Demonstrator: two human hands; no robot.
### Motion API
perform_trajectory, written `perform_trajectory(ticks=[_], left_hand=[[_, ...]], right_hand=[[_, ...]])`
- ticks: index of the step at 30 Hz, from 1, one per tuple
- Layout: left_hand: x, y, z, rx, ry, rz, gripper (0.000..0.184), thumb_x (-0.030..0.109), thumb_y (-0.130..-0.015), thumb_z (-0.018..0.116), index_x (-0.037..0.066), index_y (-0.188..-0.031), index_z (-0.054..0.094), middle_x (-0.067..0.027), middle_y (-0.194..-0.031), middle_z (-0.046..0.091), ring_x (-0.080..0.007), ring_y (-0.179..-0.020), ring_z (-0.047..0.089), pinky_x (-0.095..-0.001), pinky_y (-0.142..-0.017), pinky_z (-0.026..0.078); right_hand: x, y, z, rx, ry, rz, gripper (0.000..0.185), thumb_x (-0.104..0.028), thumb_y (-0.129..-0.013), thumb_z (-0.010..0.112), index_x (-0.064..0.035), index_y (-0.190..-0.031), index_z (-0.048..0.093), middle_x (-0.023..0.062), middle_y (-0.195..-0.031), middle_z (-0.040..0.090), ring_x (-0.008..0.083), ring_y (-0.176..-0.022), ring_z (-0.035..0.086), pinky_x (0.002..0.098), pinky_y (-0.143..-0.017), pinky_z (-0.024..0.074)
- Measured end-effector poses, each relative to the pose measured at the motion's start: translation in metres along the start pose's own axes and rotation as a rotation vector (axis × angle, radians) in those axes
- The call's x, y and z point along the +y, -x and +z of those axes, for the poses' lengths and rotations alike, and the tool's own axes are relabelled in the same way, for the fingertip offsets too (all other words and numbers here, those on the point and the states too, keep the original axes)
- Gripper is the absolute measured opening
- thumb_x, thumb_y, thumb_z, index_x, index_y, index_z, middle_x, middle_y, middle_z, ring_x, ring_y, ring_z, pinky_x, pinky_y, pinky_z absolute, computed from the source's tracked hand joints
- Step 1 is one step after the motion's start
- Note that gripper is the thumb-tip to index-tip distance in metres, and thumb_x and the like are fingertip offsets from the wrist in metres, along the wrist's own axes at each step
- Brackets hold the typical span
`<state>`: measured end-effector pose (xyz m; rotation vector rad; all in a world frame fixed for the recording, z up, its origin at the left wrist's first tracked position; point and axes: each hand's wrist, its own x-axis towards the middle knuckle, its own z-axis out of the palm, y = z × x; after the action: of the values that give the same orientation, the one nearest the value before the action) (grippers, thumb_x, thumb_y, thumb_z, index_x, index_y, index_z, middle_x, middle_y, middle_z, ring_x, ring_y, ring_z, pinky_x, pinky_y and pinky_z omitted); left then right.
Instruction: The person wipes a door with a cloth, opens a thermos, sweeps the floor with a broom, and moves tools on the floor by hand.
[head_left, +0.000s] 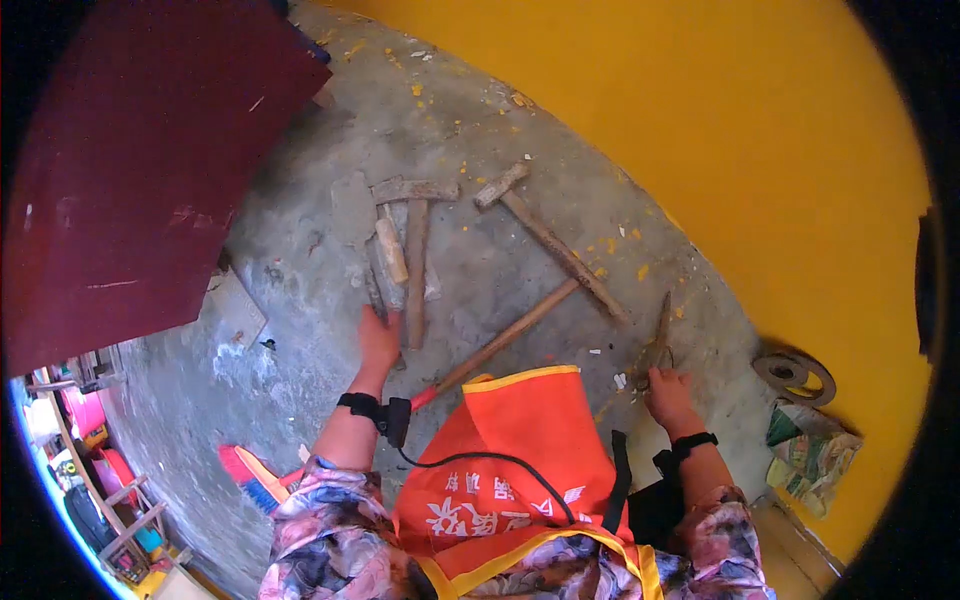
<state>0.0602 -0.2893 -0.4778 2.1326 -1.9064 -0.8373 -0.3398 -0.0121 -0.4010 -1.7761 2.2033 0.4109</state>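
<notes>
Red apron at 6 o'clock, hammer at 11.
Left hand, 8 o'clock: fingers narrow on dark tool. Right hand, 4 o'clock: fingers at scissors, grip unclear. Yellow wall bounds 1–4; floor widens toward 8.

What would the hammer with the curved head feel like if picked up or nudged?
The hammer would probably feel stiff, given its thick, straight handle, and likely top-heavy, as the head looks solid. Nudged, it should swivel rather than roll, since the head juts out both sides.
</notes>
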Motion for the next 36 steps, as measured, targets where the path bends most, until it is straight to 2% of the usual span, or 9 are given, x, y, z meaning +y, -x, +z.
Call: perform_trajectory(ticks=[5, 7, 11, 13, 16, 21, 23, 29, 36], left_hand=[[-0.001, 0.001, -0.020, -0.310, -0.183, -0.052, 0.047, 0.034, -0.076, 0.056, -0.004, -0.103, 0.046, -0.0260, -0.095, 0.055, -0.0398, -0.092, 0.053, -0.0448, -0.075, 0.043], [-0.007, -0.003, -0.021, -0.577, -0.430, -0.090, 0.042, 0.032, -0.076, 0.056, -0.001, -0.101, 0.049, -0.0246, -0.101, 0.054, -0.0373, -0.097, 0.051, -0.0437, -0.077, 0.044], [0.003, -0.006, -0.025, -0.683, -0.624, -0.048, 0.040, 0.033, -0.075, 0.057, 0.001, -0.100, 0.051, -0.0224, -0.105, 0.053, -0.0341, -0.100, 0.051, -0.0427, -0.080, 0.043], [0.037, -0.013, -0.039, -0.172, -0.330, 0.113, 0.042, 0.034, -0.074, 0.057, 0.002, -0.101, 0.049, -0.0214, -0.104, 0.054, -0.0330, -0.099, 0.052, -0.0425, -0.081, 0.043], [0.068, -0.014, -0.019, -0.395, -0.254, -0.036, 0.045, 0.033, -0.073, 0.058, 0.001, -0.103, 0.046, -0.0219, -0.103, 0.054, -0.0332, -0.097, 0.053, -0.0417, -0.080, 0.044], [0.076, -0.010, 0.006, -0.314, -0.181, -0.116, 0.052, 0.028, -0.066, 0.063, -0.002, -0.104, 0.043, -0.0230, -0.098, 0.056, -0.0340, -0.095, 0.054, -0.0394, -0.079, 0.045], [0.079, -0.011, 0.008, -0.341, -0.108, -0.153, 0.054, 0.025, -0.063, 0.064, -0.003, -0.104, 0.044, -0.0234, -0.097, 0.056, -0.0343, -0.094, 0.054, -0.0387, -0.077, 0.045], [0.107, -0.008, -0.066, -0.371, 0.326, -0.094, 0.046, 0.017, -0.057, 0.062, -0.005, -0.096, 0.050, -0.0217, -0.086, 0.058, -0.0323, -0.079, 0.058, -0.0366, -0.070, 0.045], [0.060, 0.031, -0.099, -0.090, 0.233, -0.075, 0.044, 0.018, -0.059, 0.060, -0.007, -0.094, 0.048, -0.0235, -0.080, 0.057, -0.0352, -0.077, 0.057, -0.0387, -0.067, 0.044]], right_hand=[[-0.019, -0.036, -0.024, -0.366, -0.212, 0.256, 0.035, -0.019, -0.072, 0.058, -0.0055, -0.103, 0.048, 0.0184, -0.093, 0.057, 0.0369, -0.087, 0.054, 0.0444, -0.073, 0.0434], [-0.030, -0.054, -0.044, -0.249, -0.323, 0.222, 0.033, -0.020, -0.073, 0.057, -0.0040, -0.101, 0.048, 0.0196, -0.093, 0.056, 0.0373, -0.087, 0.053, 0.0442, -0.074, 0.0431], [-0.036, -0.095, -0.040, -0.002, -0.447, 0.216, 0.025, -0.018, -0.072, 0.058, -0.0001, -0.086, 0.049, 0.0206, -0.088, 0.054, 0.0372, -0.083, 0.052, 0.0440, -0.072, 0.0432], [-0.047, -0.113, -0.046, 0.002, -0.362, 0.285, 0.030, -0.021, -0.072, 0.061, -0.0004, -0.089, 0.048, 0.0200, -0.089, 0.054, 0.0371, -0.084, 0.052, 0.0429, -0.074, 0.0430], [-0.043, -0.118, -0.034, 0.059, -0.276, 0.371, 0.038, -0.026, -0.070, 0.065, -0.0007, -0.092, 0.047, 0.0189, -0.090, 0.054, 0.0367, -0.087, 0.052, 0.0414, -0.077, 0.0423], [-0.034, -0.126, -0.030, 0.104, -0.278, 0.412, 0.041, -0.022, -0.067, 0.068, -0.0004, -0.093, 0.046, 0.0178, -0.090, 0.054, 0.0353, -0.092, 0.050, 0.0408, -0.079, 0.0407], [-0.023, -0.129, -0.022, 0.178, -0.296, 0.172, 0.040, -0.017, -0.064, 0.067, -0.0014, -0.095, 0.047, 0.0177, -0.090, 0.053, 0.0350, -0.092, 0.049, 0.0419, -0.079, 0.0407], [-0.030, -0.150, -0.016, 0.197, -0.352, 0.209, 0.033, -0.009, -0.060, 0.066, -0.0025, -0.086, 0.048, 0.0186, -0.086, 0.052, 0.0368, -0.086, 0.049, 0.0419, -0.074, 0.0410], [-0.035, -0.167, -0.025, 0.053, -0.430, 0.142, 0.034, -0.008, -0.062, 0.062, -0.0031, -0.093, 0.048, 0.0187, -0.091, 0.055, 0.0366, -0.083, 0.051, 0.0395, -0.073, 0.0431]])
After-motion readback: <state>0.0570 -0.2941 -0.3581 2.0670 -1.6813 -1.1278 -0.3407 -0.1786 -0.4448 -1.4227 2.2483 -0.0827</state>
